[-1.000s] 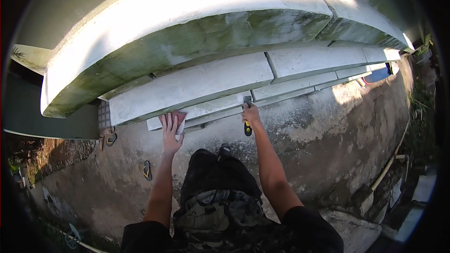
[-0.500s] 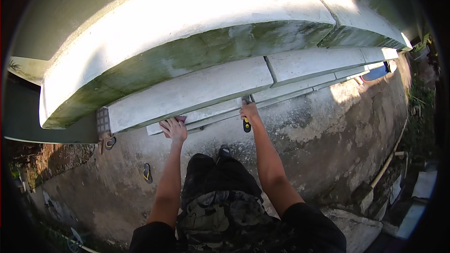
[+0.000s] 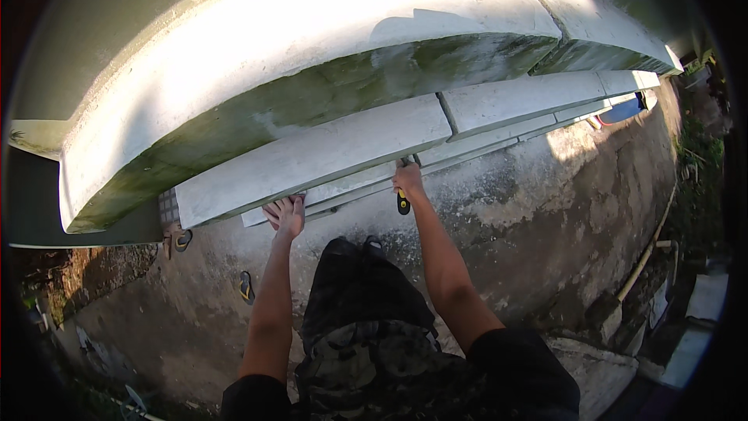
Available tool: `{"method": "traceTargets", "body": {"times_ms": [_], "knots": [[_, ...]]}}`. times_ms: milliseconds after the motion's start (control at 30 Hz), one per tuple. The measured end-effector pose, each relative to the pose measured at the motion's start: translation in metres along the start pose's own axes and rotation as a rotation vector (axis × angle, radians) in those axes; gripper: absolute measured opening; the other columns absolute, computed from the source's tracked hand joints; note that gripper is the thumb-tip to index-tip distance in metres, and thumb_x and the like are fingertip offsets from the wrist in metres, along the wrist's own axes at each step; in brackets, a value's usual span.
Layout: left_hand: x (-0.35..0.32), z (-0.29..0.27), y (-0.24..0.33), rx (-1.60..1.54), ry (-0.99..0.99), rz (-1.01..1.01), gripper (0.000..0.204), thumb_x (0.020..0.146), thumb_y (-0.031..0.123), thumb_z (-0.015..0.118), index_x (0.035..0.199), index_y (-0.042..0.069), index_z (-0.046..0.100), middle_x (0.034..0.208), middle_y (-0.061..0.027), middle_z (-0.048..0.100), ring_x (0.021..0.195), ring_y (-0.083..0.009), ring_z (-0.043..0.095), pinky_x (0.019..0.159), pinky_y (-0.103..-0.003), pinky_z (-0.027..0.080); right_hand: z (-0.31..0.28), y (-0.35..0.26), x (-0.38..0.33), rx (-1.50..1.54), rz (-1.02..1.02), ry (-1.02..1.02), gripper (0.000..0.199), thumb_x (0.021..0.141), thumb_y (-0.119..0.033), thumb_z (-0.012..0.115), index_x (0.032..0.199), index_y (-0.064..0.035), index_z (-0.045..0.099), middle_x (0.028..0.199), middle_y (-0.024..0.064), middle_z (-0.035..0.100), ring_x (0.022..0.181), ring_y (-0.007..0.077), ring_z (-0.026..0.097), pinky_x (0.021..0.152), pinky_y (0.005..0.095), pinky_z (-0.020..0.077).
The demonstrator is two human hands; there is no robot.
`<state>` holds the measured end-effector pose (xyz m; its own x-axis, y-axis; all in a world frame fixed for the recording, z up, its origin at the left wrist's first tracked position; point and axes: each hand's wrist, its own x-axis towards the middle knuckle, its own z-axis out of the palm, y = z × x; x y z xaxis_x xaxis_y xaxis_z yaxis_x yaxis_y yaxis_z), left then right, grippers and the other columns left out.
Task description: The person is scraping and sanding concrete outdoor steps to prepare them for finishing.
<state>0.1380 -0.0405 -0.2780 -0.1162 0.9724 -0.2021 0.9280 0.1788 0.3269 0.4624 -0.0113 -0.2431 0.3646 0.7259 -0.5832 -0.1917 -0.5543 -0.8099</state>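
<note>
My left hand (image 3: 286,215) is on the left part of a lower pale slab step (image 3: 351,181), its fingers bent over a small reddish pad (image 3: 301,196) that is mostly hidden. Farther right, my right hand (image 3: 408,179) is closed round a scraper-like tool with a black-and-yellow handle (image 3: 403,203). The handle's end sticks out toward me below the fist. Its grey head (image 3: 406,161) meets the same step, just under the overhanging edge of the slab above; the head's exact shape is unclear.
A higher slab step (image 3: 312,136) and a sunlit top ledge (image 3: 273,23) with a mossy green front rise ahead. Flip-flops (image 3: 246,287) lie on the stained concrete floor (image 3: 187,304) at left. A blue object (image 3: 623,111) stands far right; a pole (image 3: 643,269) lies along the right edge.
Both hands have shifted slightly leftward, the right one with its tool also a little farther away. Less of the reddish pad shows. A shadow has appeared on the top ledge.
</note>
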Motion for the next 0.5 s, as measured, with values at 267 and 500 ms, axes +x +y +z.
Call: {"method": "traceTargets", "body": {"times_ms": [267, 500], "knots": [[0.003, -0.023, 0.006, 0.064, -0.287, -0.111, 0.085, 0.086, 0.062, 0.015, 0.137, -0.006, 0.010, 0.144, -0.0244, 0.006, 0.132, -0.0433, -0.008, 0.098, -0.062, -0.012, -0.005, 0.015, -0.018, 0.007, 0.064, 0.009, 0.028, 0.089, -0.027, 0.052, 0.077, -0.0025, 0.047, 0.048, 0.0050, 0.044, 0.032, 0.0144, 0.041, 0.030, 0.0297, 0.0347], [0.001, -0.024, 0.010, 0.132, -0.304, -0.080, 0.085, 0.086, 0.062, 0.018, 0.136, -0.007, 0.010, 0.144, -0.0254, 0.005, 0.132, -0.0447, -0.006, 0.098, -0.063, -0.011, -0.018, -0.008, 0.002, 0.053, 0.126, -0.132, 0.033, 0.088, -0.028, 0.055, 0.068, -0.0036, 0.046, 0.052, 0.0049, 0.045, 0.035, 0.0125, 0.039, 0.032, 0.0283, 0.0335]]}}
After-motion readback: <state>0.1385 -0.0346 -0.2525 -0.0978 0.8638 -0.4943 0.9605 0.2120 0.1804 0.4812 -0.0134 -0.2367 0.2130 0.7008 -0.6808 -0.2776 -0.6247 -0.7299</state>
